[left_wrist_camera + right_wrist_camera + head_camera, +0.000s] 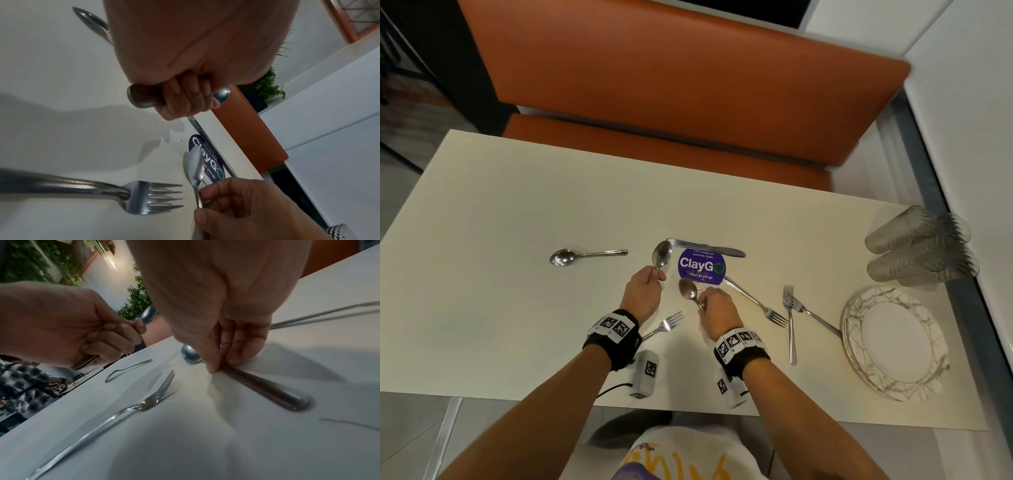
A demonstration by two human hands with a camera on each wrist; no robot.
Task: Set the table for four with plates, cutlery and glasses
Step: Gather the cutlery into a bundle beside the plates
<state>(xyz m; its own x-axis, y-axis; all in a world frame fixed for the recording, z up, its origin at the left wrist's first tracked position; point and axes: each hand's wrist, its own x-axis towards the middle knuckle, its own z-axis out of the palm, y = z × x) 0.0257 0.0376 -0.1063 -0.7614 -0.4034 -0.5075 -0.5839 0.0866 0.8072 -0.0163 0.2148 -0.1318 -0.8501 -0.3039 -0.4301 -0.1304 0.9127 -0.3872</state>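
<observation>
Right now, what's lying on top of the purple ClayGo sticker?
A knife crosses the sticker's far edge, and a fork's handle end overlaps its near-right edge. The spoon in the right hand's grip hides a bit of the near-left edge; the rest shows bare.

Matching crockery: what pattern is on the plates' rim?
White plates with gold marble-like veining, clearest in the head view.

Dim warm light, soft shadows, blurred wide-angle edges.

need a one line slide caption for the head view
Each hand grips a spoon, left hand and right hand, over a table scattered with forks, plates and glasses.
</observation>
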